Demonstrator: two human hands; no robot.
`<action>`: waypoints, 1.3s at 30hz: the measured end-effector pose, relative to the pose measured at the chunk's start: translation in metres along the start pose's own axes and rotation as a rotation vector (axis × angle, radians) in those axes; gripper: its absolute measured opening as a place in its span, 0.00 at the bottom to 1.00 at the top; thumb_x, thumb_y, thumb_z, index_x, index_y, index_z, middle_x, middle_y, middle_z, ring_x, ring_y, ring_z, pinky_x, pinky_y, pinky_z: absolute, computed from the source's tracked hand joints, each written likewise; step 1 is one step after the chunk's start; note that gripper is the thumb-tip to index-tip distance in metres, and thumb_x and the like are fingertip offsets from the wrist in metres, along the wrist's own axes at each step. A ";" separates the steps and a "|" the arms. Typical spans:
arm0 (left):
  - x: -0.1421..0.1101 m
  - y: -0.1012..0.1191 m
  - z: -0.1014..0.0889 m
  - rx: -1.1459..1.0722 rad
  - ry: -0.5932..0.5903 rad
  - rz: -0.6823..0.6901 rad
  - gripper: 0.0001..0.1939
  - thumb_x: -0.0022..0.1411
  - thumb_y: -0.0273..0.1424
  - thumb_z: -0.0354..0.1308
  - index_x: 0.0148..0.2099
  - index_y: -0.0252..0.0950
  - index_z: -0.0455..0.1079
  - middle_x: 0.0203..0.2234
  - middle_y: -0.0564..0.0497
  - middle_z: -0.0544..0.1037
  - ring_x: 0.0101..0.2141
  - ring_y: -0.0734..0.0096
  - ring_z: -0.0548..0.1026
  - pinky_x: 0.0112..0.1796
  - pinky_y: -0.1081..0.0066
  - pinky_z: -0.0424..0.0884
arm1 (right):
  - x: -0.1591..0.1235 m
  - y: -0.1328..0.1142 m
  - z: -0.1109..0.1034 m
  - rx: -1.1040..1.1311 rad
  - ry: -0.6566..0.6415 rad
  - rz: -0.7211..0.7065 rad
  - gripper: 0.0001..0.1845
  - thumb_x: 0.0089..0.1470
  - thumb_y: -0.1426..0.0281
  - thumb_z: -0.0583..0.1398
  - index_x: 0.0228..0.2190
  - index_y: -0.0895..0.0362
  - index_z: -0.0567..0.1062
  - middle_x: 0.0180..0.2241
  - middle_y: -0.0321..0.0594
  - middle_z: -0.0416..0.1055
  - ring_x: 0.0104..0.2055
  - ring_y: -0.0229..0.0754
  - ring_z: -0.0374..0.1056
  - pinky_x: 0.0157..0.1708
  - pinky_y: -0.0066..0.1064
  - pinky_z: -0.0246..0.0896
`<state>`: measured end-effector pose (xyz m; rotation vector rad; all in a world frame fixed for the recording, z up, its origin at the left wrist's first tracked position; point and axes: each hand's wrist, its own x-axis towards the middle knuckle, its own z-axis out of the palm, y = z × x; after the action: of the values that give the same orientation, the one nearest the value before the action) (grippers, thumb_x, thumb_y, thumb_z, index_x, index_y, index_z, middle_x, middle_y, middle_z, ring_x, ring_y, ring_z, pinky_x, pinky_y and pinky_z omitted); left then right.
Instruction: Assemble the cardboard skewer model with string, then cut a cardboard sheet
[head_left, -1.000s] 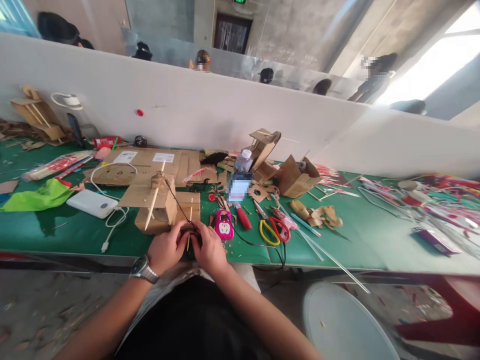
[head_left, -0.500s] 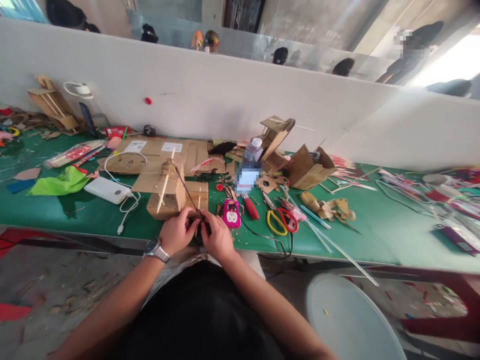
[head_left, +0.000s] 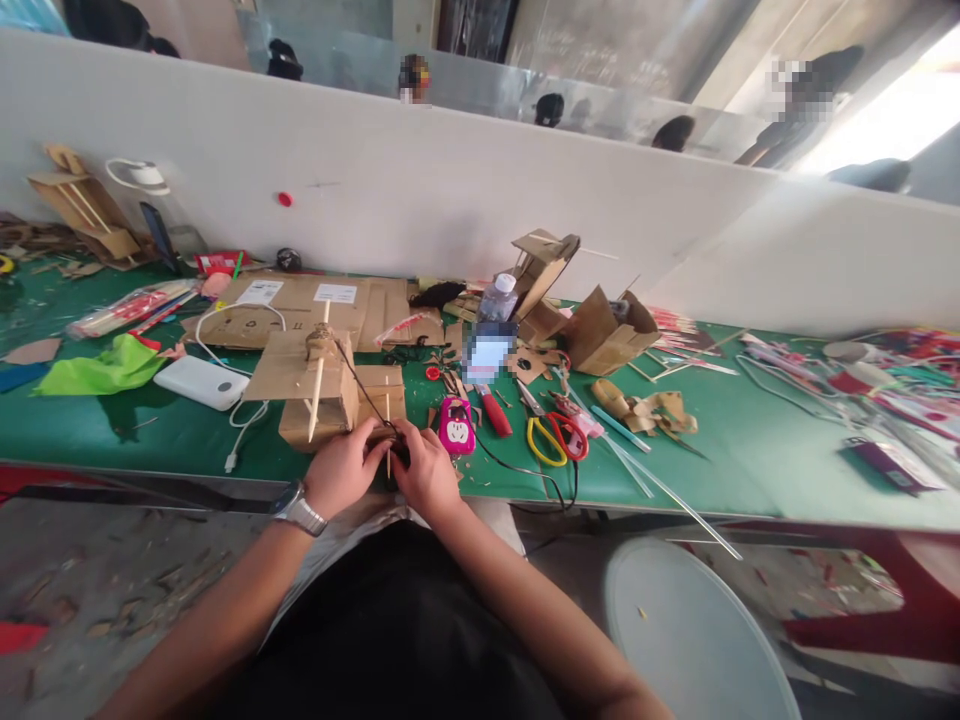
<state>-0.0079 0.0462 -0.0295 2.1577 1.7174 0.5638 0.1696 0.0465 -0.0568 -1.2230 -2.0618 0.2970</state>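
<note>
In front of my body stands a cardboard model [head_left: 319,400] with a wooden stick [head_left: 319,385] through its raised part. From a wound roll at its top, a black cord [head_left: 361,385] runs down to a thin upright stick [head_left: 388,408] on the model's low front part. My left hand [head_left: 341,470], with a watch on its wrist, pinches at the cord's lower end from the left. Opposite it, my right hand [head_left: 426,470] has thumb and forefinger closed on the same cord. The fingers partly hide a dark bundle between them.
Right of my hands lie a pink socket block [head_left: 457,427], a red-handled tool [head_left: 495,412] and scissors [head_left: 556,438]. A phone [head_left: 489,358] leans by a bottle [head_left: 499,298]. Leftward are a white power bank [head_left: 201,382] and a green cloth [head_left: 101,367]. A round stool [head_left: 697,630] stands below right.
The whole view has shifted slightly, with things appearing a little further left. Both hands stay at the cord by the thin stick, with only small finger movement.
</note>
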 end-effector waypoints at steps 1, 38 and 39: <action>0.000 0.002 -0.001 0.007 -0.005 -0.007 0.14 0.75 0.38 0.54 0.58 0.38 0.68 0.33 0.46 0.86 0.34 0.55 0.85 0.31 0.68 0.70 | 0.000 0.000 0.000 -0.001 -0.004 0.007 0.27 0.64 0.74 0.63 0.62 0.56 0.68 0.51 0.47 0.80 0.44 0.53 0.72 0.48 0.45 0.73; -0.027 0.015 -0.012 -0.580 -0.082 -0.022 0.28 0.75 0.37 0.50 0.72 0.34 0.60 0.25 0.54 0.79 0.25 0.67 0.77 0.28 0.71 0.69 | -0.006 0.003 -0.008 0.054 0.057 -0.218 0.18 0.71 0.69 0.58 0.58 0.56 0.77 0.38 0.43 0.82 0.35 0.46 0.68 0.37 0.37 0.70; -0.027 0.017 -0.014 -0.578 -0.090 -0.007 0.27 0.75 0.37 0.50 0.71 0.35 0.61 0.26 0.54 0.80 0.26 0.67 0.77 0.29 0.71 0.69 | -0.007 0.004 -0.007 0.051 0.072 -0.231 0.17 0.71 0.69 0.58 0.57 0.55 0.78 0.37 0.43 0.82 0.34 0.45 0.68 0.37 0.37 0.69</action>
<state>-0.0057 0.0164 -0.0124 1.7327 1.3049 0.8272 0.1795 0.0421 -0.0568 -0.9399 -2.0952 0.1926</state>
